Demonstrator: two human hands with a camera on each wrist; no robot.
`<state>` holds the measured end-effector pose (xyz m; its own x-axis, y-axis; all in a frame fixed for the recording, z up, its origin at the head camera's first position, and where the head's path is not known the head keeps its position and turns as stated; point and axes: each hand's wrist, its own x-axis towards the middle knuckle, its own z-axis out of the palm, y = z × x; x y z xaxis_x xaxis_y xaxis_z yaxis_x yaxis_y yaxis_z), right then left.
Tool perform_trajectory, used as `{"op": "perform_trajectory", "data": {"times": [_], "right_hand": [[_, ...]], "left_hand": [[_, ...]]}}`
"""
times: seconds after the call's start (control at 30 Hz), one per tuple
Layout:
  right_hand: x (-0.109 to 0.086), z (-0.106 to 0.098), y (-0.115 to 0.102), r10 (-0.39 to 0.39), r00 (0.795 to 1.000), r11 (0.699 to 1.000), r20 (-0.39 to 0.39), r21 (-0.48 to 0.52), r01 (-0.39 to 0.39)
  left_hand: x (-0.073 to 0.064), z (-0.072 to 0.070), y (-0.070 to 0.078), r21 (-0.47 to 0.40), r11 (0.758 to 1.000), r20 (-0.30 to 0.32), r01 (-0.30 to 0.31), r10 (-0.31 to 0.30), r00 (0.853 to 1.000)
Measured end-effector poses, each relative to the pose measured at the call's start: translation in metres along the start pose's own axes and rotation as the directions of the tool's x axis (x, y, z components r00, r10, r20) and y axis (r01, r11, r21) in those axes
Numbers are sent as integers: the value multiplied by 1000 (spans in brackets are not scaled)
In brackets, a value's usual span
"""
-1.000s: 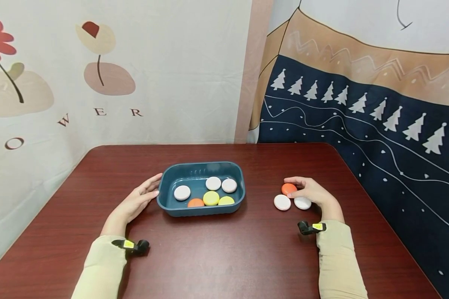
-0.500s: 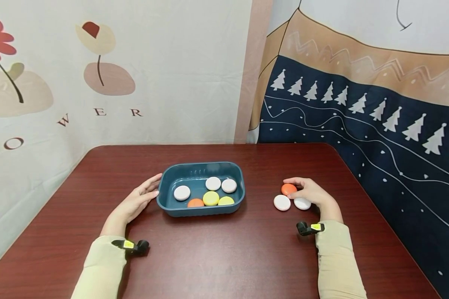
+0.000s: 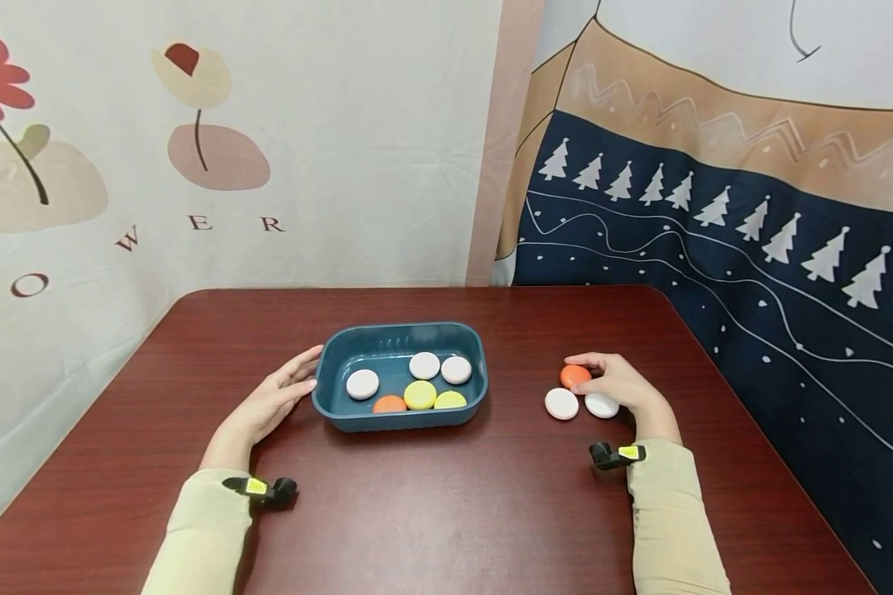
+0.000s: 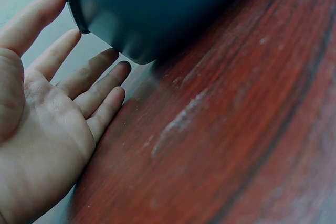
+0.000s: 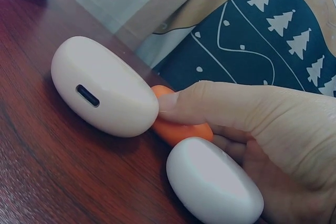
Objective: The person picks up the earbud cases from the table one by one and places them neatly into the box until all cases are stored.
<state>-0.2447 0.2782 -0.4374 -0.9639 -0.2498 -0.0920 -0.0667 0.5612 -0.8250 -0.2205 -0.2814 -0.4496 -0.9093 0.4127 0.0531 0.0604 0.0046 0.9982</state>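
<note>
My left hand (image 3: 264,406) rests its extended fingers against the left end of a dark teal rectangular bin (image 3: 409,421). In the left wrist view, its fingertips lie along the wall of the bin. At the right, my right hand (image 3: 631,388) pinches an orange round, pebble-shaped case (image 3: 574,376) between thumb and fingers, low over the table. In the right wrist view, a white case (image 5: 102,85) with a small port-like slot lies by the thumb, and another white case (image 5: 214,179) sits close under the hand, partly overlapping the orange one.
Inside the bin are several more such cases: white (image 3: 362,384), yellow (image 3: 420,395) and orange (image 3: 389,403). The bin stands mid-left on the dark red wooden table (image 3: 446,512). Patterned curtains (image 3: 372,140) hang behind the table and on its right.
</note>
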Motion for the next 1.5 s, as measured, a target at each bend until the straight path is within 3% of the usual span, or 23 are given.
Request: {"op": "perform_trajectory", "data": {"times": [0.63, 1.1, 1.2, 1.33, 1.5], "right_hand": [[3, 3, -7, -30, 998, 999, -58, -14, 29], [2, 5, -28, -75, 993, 997, -93, 8, 76], [-5, 5, -47, -92, 991, 996, -97, -4, 92], [-5, 6, -55, -114, 988, 993, -101, -5, 114], [5, 8, -43, -145, 983, 989, -115, -6, 145]], "left_hand": [[0, 0, 0, 2, 1000, -1, 2, -2, 1000], [0, 0, 0, 2, 1000, -3, 7, -7, 1000], [1, -1, 0, 11, 1000, -12, 17, -17, 1000], [2, -1, -1, 21, 999, -24, 24, -24, 999], [2, -2, -3, 13, 1000, -12, 2, -2, 1000]]}}
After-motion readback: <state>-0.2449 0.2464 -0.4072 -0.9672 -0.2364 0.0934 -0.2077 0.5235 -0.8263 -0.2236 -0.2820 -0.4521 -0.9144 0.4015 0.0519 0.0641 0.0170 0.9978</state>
